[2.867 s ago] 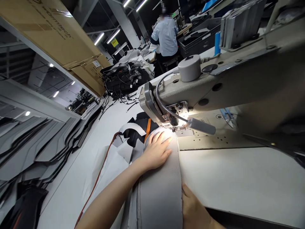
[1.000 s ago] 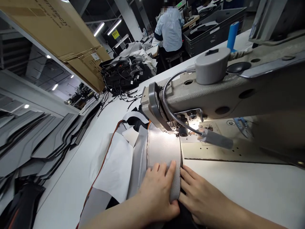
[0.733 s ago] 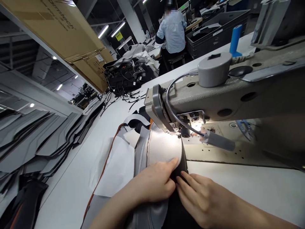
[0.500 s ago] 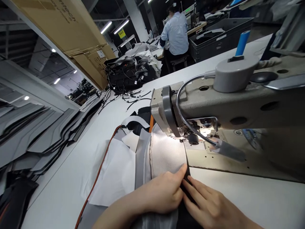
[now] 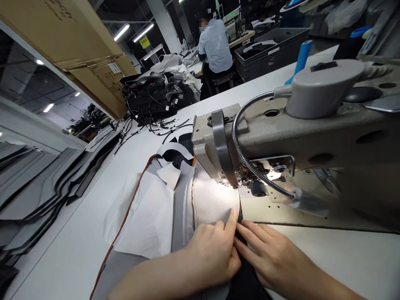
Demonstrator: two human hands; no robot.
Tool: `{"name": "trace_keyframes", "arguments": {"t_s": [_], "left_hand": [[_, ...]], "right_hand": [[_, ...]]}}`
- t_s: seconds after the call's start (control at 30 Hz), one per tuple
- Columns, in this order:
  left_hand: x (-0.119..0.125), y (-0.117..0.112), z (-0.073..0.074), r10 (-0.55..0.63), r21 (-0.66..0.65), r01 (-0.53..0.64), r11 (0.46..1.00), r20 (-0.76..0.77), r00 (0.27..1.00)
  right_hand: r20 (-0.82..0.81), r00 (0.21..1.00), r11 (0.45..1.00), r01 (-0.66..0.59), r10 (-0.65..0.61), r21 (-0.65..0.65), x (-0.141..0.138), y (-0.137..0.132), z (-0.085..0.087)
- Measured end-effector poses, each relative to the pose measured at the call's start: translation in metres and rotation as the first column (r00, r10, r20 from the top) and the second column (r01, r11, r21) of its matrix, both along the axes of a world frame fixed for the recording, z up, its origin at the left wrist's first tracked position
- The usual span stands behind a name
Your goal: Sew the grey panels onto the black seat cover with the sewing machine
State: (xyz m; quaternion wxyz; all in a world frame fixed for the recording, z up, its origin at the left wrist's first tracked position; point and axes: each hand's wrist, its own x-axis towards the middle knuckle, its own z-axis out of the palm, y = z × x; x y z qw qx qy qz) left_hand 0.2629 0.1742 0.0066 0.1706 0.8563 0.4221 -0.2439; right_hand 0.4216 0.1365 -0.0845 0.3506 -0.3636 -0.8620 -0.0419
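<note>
Grey woven fabric panel (image 5: 212, 200) sits just in front of the beige sewing machine head (image 5: 225, 146), seam barely fed. My left hand (image 5: 212, 254) and right hand (image 5: 268, 254) pinch its edge over black fabric (image 5: 245, 281); most stitching left, I'd say

Both hands (image 5: 237, 254) on grey fabric (image 5: 212, 200) before sewing machine (image 5: 281, 137).

A small lamp (image 5: 300, 200) on the sewing machine (image 5: 281, 133) throws a hard, bright pool onto the pale fabric (image 5: 212, 200) near the needle, nearly washing it out. The far hall is dim, lit by ceiling tubes (image 5: 133, 31). The lamp head looks blurred. Wide-angle distortion bends the left and right edges.
</note>
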Motion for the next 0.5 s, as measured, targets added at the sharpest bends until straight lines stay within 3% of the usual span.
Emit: {"name": "trace_keyframes", "arguments": {"t_s": [0.1, 0.17, 0.27, 0.37, 0.43, 0.5], "left_hand": [[-0.006, -0.031, -0.01, -0.011, -0.022, 0.007, 1.0, -0.209, 0.978], [-0.014, -0.04, -0.012, 0.028, -0.046, -0.039, 0.998, -0.213, 0.977], [-0.026, -0.028, 0.0, 0.173, -0.15, -0.163, 0.975, 0.058, 0.983], [-0.03, -0.005, 0.028, 0.358, -0.422, -0.18, 0.889, 0.391, 0.848], [-0.026, 0.005, 0.047, 0.414, -0.508, -0.147, 0.849, 0.467, 0.782], [-0.018, 0.007, 0.06, 0.365, -0.46, -0.14, 0.877, 0.447, 0.817]], "right_hand": [[0.117, 0.984, 0.991, -0.129, 0.133, -0.043, 0.022, 0.004, 0.012], [0.172, 0.954, 0.968, -0.252, 0.248, 0.007, 0.031, 0.006, 0.018], [0.197, 0.906, 0.907, -0.403, 0.376, 0.122, 0.026, 0.008, 0.019], [0.174, 0.917, 0.9, -0.39, 0.36, 0.196, 0.001, 0.01, 0.016], [0.125, 0.939, 0.905, -0.341, 0.319, 0.253, -0.015, 0.013, 0.019], [0.05, 0.963, 0.909, -0.266, 0.265, 0.321, -0.023, 0.016, 0.027]]}}
